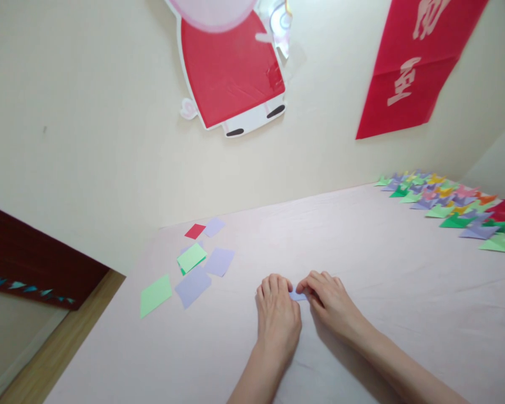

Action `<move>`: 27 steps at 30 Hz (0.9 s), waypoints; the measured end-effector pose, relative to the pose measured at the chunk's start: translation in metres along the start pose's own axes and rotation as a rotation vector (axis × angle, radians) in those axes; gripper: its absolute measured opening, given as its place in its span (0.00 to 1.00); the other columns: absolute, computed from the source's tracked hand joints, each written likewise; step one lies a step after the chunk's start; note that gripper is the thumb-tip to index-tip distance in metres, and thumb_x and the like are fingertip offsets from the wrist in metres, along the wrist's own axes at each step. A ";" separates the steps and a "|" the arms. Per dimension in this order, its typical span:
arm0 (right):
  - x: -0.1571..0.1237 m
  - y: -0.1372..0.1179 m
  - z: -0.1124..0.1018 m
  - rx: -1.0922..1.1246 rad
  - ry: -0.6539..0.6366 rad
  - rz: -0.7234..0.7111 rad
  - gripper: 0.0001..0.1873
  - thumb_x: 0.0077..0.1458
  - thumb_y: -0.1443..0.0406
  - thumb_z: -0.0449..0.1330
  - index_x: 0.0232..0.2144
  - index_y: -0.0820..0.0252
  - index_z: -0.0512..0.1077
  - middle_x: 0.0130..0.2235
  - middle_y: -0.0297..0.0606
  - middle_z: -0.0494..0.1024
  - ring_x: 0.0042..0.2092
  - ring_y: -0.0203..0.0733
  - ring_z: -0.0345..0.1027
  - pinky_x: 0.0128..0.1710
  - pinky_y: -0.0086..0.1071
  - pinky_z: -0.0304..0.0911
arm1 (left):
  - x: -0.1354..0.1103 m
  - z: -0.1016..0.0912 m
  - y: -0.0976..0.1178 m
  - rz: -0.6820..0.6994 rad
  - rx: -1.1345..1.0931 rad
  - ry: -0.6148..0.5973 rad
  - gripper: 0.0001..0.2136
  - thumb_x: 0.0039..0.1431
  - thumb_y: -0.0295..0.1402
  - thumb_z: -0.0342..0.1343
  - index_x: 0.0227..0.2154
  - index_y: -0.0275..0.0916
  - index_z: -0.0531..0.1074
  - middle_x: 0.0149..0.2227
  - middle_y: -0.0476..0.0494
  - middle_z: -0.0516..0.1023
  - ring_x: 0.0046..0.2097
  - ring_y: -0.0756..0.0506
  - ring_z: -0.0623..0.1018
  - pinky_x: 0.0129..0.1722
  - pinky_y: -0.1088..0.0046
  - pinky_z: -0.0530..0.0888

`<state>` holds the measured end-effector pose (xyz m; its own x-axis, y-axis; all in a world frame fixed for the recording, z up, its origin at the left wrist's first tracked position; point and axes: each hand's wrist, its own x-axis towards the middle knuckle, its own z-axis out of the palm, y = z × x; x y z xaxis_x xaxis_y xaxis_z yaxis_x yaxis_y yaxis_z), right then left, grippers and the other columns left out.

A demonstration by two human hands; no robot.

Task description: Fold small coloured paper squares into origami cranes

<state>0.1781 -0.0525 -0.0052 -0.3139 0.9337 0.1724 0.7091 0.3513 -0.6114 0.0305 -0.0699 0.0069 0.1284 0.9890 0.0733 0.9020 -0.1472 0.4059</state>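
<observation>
A small piece of light purple paper (298, 295) lies on the pale cloth-covered surface between my hands, mostly covered by them. My left hand (278, 308) rests palm down with bent fingers pressed together, holding the paper's left side. From the right, my right hand (329, 297) grips the other side between curled thumb and fingers. How the paper is folded under the fingers cannot be made out.
Loose paper sheets lie to the left: red (194, 231), light green (156, 295) and purple (193, 287). Several rows of folded paper figures (458, 219) stand at the far right. Behind the pale surface (244, 348) rises a wall with a red cartoon cutout (235, 67).
</observation>
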 end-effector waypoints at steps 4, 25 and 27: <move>0.000 -0.002 -0.001 -0.005 -0.008 0.015 0.17 0.51 0.76 0.49 0.35 0.55 0.74 0.34 0.36 0.75 0.39 0.43 0.65 0.40 0.36 0.52 | -0.001 0.001 0.001 -0.012 -0.009 0.033 0.08 0.56 0.21 0.47 0.36 0.39 0.64 0.42 0.45 0.68 0.46 0.42 0.65 0.49 0.62 0.61; -0.004 -0.002 -0.010 0.027 0.001 -0.089 0.12 0.49 0.73 0.56 0.37 0.56 0.71 0.39 0.36 0.75 0.42 0.44 0.67 0.44 0.38 0.60 | -0.012 -0.009 -0.018 0.081 -0.110 0.033 0.16 0.59 0.20 0.46 0.47 0.42 0.68 0.48 0.45 0.70 0.50 0.44 0.67 0.50 0.67 0.63; -0.005 -0.003 -0.007 -0.007 0.021 -0.143 0.11 0.49 0.74 0.56 0.35 0.57 0.70 0.38 0.37 0.75 0.41 0.44 0.68 0.43 0.37 0.62 | -0.011 -0.010 -0.019 0.087 -0.110 0.039 0.13 0.61 0.22 0.47 0.45 0.41 0.69 0.47 0.45 0.70 0.50 0.44 0.67 0.49 0.66 0.63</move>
<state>0.1819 -0.0572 0.0009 -0.3985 0.8754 0.2735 0.6627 0.4810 -0.5740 0.0077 -0.0777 0.0076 0.1856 0.9715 0.1472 0.8371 -0.2347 0.4941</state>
